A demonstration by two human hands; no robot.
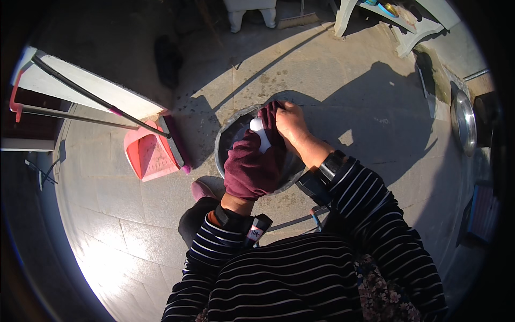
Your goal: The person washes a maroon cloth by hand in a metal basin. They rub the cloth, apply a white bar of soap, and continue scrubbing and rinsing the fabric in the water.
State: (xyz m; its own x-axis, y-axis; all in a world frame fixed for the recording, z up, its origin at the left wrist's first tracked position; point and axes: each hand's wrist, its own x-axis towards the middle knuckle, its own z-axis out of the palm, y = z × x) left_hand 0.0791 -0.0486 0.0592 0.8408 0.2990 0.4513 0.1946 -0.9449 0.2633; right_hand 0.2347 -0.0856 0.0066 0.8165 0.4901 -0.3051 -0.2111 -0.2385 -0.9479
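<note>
Dark maroon cloth (pixel 251 171), perhaps a garment, is bunched over a round black basin (pixel 219 151) on the ground. My right hand (pixel 290 120) grips a gathered fold of it near the basin's far side. The cloth wraps over my left hand (pixel 238 204), so only the wrist shows and its fingers are hidden. Between the folds, a smooth white object (pixel 260 135) with a rounded end sticks out; its kind is unclear. Most of the basin's inside lies behind the cloth and my arms.
A pink dustpan (pixel 157 157) and a broom (pixel 171 141) stand to the left by a white wall edge (pixel 96 82). Another broom (pixel 297 20) rests at the far side. A metal bowl (pixel 463 122) leans at the right. My pink shoe (pixel 201 190) is beside the basin.
</note>
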